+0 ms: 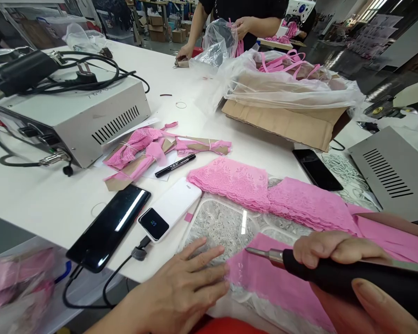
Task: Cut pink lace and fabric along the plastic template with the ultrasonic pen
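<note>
In my right hand (pixel 355 264) is a thick black-handled tool (pixel 299 265) with a narrow metal tip, fingers wrapped round the handle. Its tip is over a pink fabric piece (pixel 275 273), near the upper left part; I cannot tell whether it touches. My left hand (pixel 184 287) lies flat with fingers spread, the fingertips at that piece's left edge. Under the fabric is a grey stone-patterned board (pixel 223 222). Beyond it lie two stacks of pink lace pieces, a left stack (pixel 230 181) and a right stack (pixel 310 202).
Left of the board are a white power bank (pixel 177 199), a phone (pixel 107 227), a marker (pixel 175 165) and pink bundles on cardboard (pixel 135 153). Grey vented boxes stand at left (pixel 101 116) and right (pixel 386 171). A lined carton (pixel 282 116) sits behind; another person (pixel 244 28) works across the table.
</note>
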`<act>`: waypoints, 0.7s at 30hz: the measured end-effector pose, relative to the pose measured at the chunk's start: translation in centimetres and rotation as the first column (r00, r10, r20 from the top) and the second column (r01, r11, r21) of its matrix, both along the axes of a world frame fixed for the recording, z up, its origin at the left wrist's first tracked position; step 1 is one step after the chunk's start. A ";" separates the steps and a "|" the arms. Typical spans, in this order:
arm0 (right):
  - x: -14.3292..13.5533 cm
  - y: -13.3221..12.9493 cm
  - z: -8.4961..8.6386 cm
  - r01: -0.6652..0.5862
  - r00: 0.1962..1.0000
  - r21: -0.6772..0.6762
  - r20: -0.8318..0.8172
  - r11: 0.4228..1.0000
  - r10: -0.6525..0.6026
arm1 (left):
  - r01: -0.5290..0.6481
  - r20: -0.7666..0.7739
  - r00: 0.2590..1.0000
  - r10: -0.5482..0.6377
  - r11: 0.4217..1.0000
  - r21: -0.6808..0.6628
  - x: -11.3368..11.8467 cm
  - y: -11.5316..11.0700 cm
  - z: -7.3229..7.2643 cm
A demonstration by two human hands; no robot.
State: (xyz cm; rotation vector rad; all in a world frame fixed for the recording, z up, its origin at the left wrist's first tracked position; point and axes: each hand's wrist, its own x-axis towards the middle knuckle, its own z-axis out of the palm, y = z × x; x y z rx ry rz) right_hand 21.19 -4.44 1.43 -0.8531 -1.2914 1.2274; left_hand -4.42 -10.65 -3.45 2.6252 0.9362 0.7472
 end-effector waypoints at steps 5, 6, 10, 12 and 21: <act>0.5 -0.5 -0.7 -0.029 0.999 -0.006 -0.026 1.000 0.029 | 0.009 -0.012 1.000 -0.009 1.000 -0.011 -0.1 -0.2 0.0; 0.5 -0.6 -0.7 -0.044 0.999 -0.007 -0.033 0.999 0.044 | 0.010 -0.015 1.000 -0.010 1.000 -0.012 -0.2 -0.3 0.1; -0.5 -1.0 -0.5 -0.117 0.992 0.017 -0.036 0.993 0.117 | 0.004 -0.044 0.999 -0.005 1.000 -0.019 -0.2 -0.2 0.5; -1.2 -1.0 -0.3 -0.133 0.991 0.035 -0.027 0.991 0.134 | 0.008 -0.054 0.999 -0.009 1.000 -0.020 -0.1 -0.1 0.6; -2.6 -1.1 0.8 -0.146 0.989 0.026 -0.002 0.989 0.147 | -0.001 -0.056 0.998 0.001 1.000 0.002 0.1 -0.1 0.6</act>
